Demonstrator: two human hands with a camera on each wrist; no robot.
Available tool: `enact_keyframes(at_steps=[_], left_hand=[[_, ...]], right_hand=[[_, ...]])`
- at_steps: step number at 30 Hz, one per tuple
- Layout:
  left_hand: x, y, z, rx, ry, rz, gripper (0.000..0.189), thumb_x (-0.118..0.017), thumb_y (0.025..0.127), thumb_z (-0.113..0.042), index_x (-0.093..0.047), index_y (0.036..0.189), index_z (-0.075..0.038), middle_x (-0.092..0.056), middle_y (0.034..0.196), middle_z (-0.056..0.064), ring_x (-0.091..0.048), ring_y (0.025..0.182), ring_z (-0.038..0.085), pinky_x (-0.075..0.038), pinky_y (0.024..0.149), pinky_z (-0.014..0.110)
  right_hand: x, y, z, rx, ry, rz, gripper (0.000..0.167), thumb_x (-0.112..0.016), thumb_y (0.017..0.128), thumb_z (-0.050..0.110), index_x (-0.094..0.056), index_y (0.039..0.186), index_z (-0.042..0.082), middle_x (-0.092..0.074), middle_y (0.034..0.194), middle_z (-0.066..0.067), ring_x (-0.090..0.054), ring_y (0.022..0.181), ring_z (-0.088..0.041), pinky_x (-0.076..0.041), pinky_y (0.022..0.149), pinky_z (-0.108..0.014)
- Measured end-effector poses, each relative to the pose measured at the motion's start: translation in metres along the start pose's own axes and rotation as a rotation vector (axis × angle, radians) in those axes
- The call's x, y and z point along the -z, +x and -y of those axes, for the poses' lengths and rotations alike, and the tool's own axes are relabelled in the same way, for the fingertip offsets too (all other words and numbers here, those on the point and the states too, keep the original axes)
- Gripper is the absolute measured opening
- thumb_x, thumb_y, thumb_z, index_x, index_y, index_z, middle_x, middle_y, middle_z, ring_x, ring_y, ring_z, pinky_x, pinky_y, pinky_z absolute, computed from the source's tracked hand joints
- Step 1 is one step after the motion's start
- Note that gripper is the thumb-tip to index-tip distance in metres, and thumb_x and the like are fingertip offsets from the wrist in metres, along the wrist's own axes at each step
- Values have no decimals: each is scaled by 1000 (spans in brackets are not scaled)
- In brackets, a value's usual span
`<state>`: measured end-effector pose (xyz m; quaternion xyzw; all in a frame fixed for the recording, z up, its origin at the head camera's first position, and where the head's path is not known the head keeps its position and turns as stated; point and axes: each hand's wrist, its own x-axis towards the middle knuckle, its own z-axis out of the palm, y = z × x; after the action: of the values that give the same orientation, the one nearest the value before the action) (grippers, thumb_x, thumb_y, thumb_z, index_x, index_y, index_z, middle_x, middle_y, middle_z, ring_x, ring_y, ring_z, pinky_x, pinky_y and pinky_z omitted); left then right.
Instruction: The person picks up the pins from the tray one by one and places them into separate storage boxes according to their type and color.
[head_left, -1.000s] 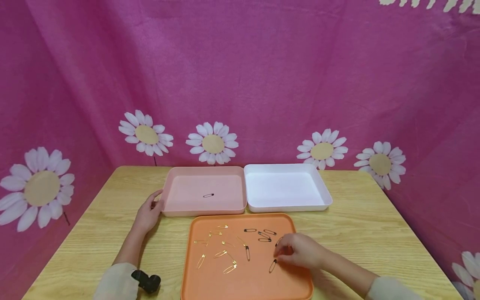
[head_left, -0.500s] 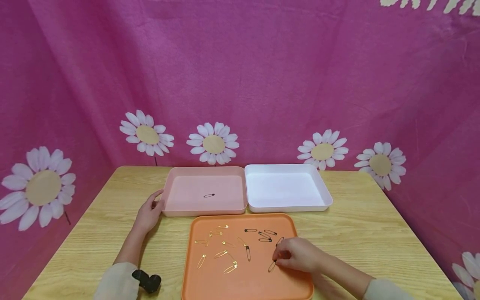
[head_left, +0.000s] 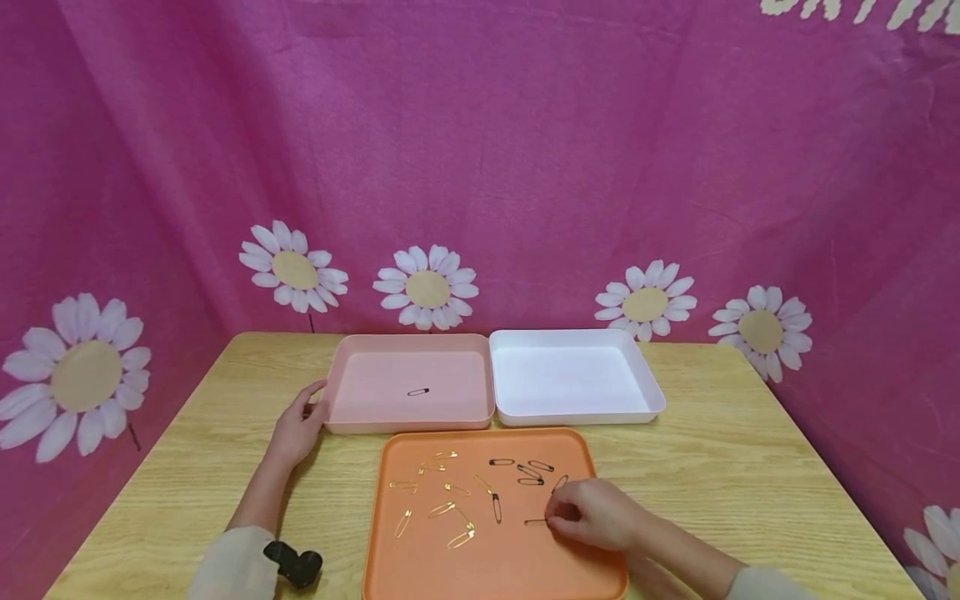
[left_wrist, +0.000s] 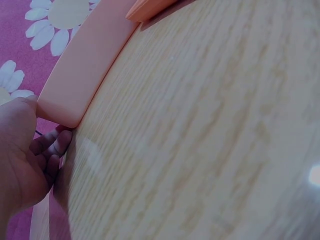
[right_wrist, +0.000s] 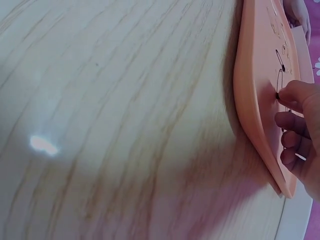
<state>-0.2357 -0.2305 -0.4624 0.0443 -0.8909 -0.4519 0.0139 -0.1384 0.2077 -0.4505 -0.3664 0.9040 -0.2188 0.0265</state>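
Note:
In the head view my right hand (head_left: 596,512) pinches a black safety pin (head_left: 535,522) between thumb and forefinger, just above the orange tray (head_left: 495,571). The right wrist view shows this safety pin (right_wrist: 279,80) standing out from the fingertips, the other fingers curled below. My left hand (head_left: 297,429) holds the left side of the pink tray (head_left: 408,422); in the left wrist view its thumb is at the tray's rim and its fingers curl by the bottom corner. One black safety pin (head_left: 417,392) lies in the pink tray.
Several gold safety pins (head_left: 442,507) lie on the orange tray's left part, several black safety pins (head_left: 502,462) on its right. A white tray (head_left: 581,417) stands against the pink one. A black device (head_left: 294,564) is on the left sleeve. A pink flowered curtain (head_left: 525,167) hangs behind.
My right fingers have closed on the black safety pin, which has swung from slanting on the tray to nearly level, pointing left. The left hand and trays stay put.

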Motion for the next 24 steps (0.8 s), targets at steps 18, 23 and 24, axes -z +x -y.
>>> enact_keyframes(at_steps=[18, 23, 24], left_hand=[[0, 1, 2, -15, 7, -6, 46, -38, 100, -26, -34, 143, -9, -58, 114, 25, -53, 106, 32, -40, 90, 40], [0, 1, 2, -17, 7, -3, 47, -38, 101, -27, -33, 143, -9, -57, 115, 26, -52, 108, 33, -39, 92, 42], [0, 1, 2, -17, 6, -3, 47, -37, 101, -27, -33, 143, -9, -57, 115, 26, -52, 108, 33, -38, 92, 43]], right_hand=[[4, 19, 2, -126, 201, -60, 8, -64, 82, 11, -61, 77, 17, -47, 62, 15, -39, 57, 7, -37, 51, -14], [12, 31, 3, -120, 202, -84, 6, -64, 82, 10, -62, 78, 15, -46, 61, 14, -39, 56, 6, -37, 51, -15], [14, 34, 3, -121, 204, -88, 5, -64, 82, 11, -62, 78, 14, -47, 61, 13, -39, 56, 6, -37, 51, -15]])
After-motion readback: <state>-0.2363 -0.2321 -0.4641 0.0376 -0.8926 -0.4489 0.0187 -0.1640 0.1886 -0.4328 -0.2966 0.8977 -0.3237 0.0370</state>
